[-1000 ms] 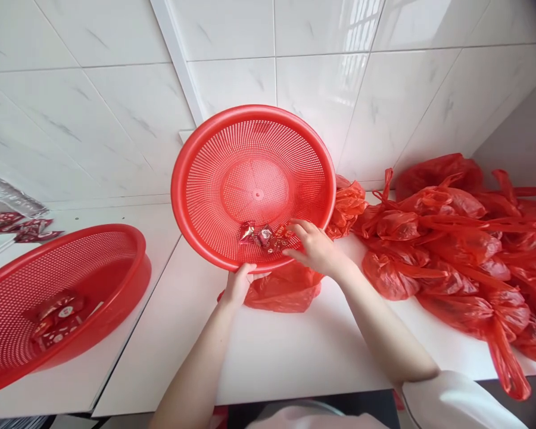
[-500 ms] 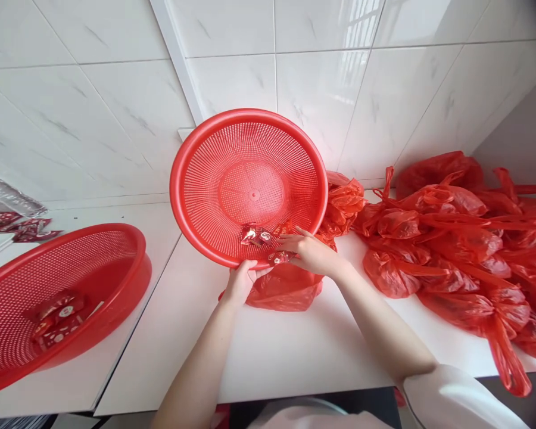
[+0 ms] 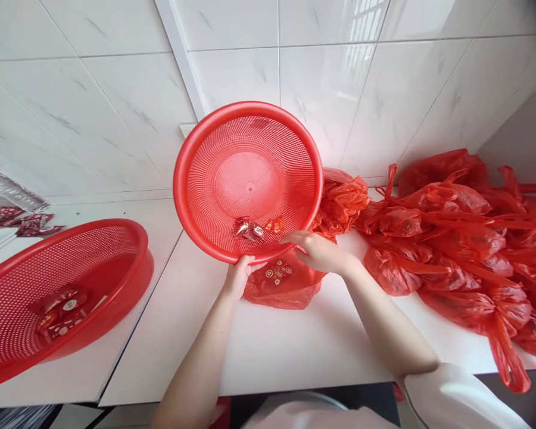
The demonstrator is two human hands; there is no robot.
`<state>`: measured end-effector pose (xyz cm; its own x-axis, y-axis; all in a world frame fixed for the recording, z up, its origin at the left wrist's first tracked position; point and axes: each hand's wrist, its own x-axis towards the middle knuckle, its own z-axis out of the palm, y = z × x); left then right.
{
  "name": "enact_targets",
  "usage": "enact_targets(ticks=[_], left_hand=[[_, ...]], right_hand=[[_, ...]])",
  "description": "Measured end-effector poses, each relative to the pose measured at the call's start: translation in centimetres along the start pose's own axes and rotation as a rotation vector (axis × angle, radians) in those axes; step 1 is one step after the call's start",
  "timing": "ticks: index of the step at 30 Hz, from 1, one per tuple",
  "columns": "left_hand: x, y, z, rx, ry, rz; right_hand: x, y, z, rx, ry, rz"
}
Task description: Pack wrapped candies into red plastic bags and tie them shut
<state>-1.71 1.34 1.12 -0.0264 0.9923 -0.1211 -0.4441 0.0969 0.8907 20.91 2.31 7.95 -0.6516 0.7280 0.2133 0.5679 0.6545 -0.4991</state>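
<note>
My left hand (image 3: 237, 276) grips the lower rim of a round red mesh basket (image 3: 214, 149), tilting it up towards me. A few small red wrapped candies (image 3: 256, 228) lie at the basket's low edge. My right hand (image 3: 318, 252) hovers at the rim's right side, fingers spread and flat, holding nothing. Just below the rim sits an open red plastic bag (image 3: 282, 292) with a red candy packet (image 3: 278, 271) showing in its mouth.
A second red mesh basket (image 3: 116, 250) with several candy packets (image 3: 61, 308) rests at the left. A heap of tied red plastic bags (image 3: 455, 244) fills the right of the white counter (image 3: 277, 345). Tiled wall behind; more packets (image 3: 22, 221) at far left.
My right hand drew out of the basket to its rim and a candy packet now lies in the bag's mouth. The basket tipped slightly higher.
</note>
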Motion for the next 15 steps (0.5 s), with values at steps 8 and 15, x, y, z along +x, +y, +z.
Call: enact_targets(ticks=[8, 15], left_hand=[[-1.2, -1.1, 0.9, 0.004, -0.125, -0.136], [-0.7, -1.5, 0.4, 0.043, -0.078, -0.046]], right_hand=[[1.2, 1.8, 2.8, -0.345, 0.092, 0.295], [0.8, 1.2, 1.5, -0.193, -0.059, 0.193]])
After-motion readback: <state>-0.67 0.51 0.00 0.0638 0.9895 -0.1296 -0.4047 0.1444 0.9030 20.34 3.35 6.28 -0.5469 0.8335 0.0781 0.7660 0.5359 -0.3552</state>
